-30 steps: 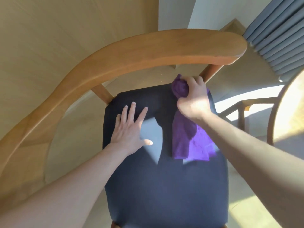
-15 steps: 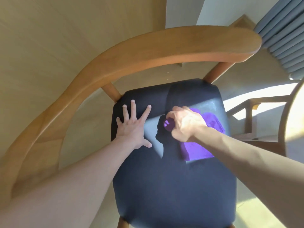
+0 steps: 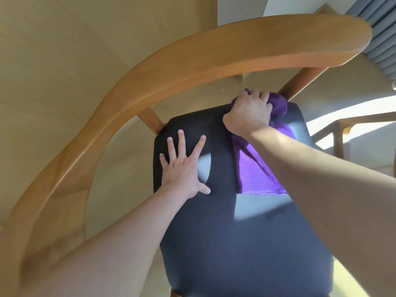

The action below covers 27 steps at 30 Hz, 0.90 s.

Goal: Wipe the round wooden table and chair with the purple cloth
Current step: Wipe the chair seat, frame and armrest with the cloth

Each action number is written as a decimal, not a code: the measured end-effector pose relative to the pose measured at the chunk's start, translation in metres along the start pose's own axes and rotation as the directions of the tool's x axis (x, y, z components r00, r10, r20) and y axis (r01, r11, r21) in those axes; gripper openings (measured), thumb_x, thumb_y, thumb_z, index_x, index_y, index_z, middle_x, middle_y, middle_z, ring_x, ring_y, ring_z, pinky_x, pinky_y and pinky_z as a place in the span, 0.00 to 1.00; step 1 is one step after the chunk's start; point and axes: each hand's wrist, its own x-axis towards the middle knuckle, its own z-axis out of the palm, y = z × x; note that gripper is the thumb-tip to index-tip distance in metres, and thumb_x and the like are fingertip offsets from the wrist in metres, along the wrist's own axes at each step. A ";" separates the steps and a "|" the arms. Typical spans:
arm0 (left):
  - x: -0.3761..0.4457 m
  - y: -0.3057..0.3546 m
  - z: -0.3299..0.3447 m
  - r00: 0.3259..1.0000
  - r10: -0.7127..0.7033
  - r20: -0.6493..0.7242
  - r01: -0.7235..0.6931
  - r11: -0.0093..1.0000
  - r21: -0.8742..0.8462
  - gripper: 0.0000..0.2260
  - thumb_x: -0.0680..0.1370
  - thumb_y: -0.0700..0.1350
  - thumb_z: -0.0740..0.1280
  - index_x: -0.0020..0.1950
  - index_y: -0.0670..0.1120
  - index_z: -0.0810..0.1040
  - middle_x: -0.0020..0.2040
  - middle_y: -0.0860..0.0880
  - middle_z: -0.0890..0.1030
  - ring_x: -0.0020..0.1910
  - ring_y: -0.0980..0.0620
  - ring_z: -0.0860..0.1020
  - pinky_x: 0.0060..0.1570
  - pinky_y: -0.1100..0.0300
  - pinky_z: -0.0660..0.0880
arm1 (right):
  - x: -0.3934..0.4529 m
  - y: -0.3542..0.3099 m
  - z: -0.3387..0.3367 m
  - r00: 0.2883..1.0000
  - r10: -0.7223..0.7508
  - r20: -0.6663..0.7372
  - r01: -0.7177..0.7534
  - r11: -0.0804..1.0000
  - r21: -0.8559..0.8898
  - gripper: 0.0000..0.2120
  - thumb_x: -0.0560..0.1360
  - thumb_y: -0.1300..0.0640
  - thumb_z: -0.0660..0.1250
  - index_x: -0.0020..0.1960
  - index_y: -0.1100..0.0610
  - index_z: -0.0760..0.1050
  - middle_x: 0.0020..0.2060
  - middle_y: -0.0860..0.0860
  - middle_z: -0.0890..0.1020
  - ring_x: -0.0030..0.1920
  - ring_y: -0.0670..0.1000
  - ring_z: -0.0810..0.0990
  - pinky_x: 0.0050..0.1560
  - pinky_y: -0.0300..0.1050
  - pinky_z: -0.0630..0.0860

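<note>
A wooden chair with a curved backrest (image 3: 192,58) and a dark blue padded seat (image 3: 246,243) fills the view below me. My right hand (image 3: 248,112) grips the purple cloth (image 3: 257,170) at the seat's far right corner, beside a backrest post. The cloth trails back over the seat toward me. My left hand (image 3: 184,166) rests flat on the left part of the seat, fingers spread. The round table is not in view.
Pale wooden floor (image 3: 64,61) surrounds the chair. Part of another wooden frame (image 3: 340,136) stands at the right in a patch of sunlight. Grey curtain folds (image 3: 381,35) hang at the top right.
My right hand has pushed the cloth from the middle of the seat back up to its far right corner. My left hand stays flat on the seat.
</note>
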 end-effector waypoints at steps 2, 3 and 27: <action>0.001 0.000 0.001 1.000 -0.006 -0.007 0.005 1.000 -0.015 0.67 0.61 0.60 0.84 0.77 0.67 0.30 0.77 0.48 0.22 0.79 0.37 0.30 0.77 0.32 0.48 | 0.001 -0.010 0.002 0.999 -0.039 0.014 0.040 0.996 -0.075 0.18 0.70 0.57 0.65 0.59 0.60 0.76 0.61 0.59 0.76 0.66 0.63 0.67 0.58 0.55 0.67; 0.001 0.001 0.003 1.000 -0.006 -0.015 0.005 1.000 -0.023 0.67 0.61 0.60 0.84 0.77 0.67 0.30 0.77 0.48 0.22 0.79 0.37 0.30 0.76 0.32 0.48 | 0.003 -0.015 0.003 0.997 -0.071 0.029 0.074 0.992 -0.101 0.17 0.70 0.56 0.64 0.58 0.59 0.77 0.60 0.58 0.76 0.65 0.62 0.67 0.57 0.55 0.67; -0.006 -0.007 0.004 0.998 0.005 -0.069 -0.009 0.998 -0.061 0.67 0.61 0.60 0.83 0.78 0.65 0.31 0.76 0.50 0.20 0.79 0.40 0.28 0.78 0.36 0.44 | -0.078 -0.019 0.028 0.937 -0.332 0.113 0.340 0.939 -0.060 0.23 0.72 0.58 0.66 0.67 0.54 0.74 0.63 0.51 0.71 0.61 0.57 0.68 0.52 0.52 0.77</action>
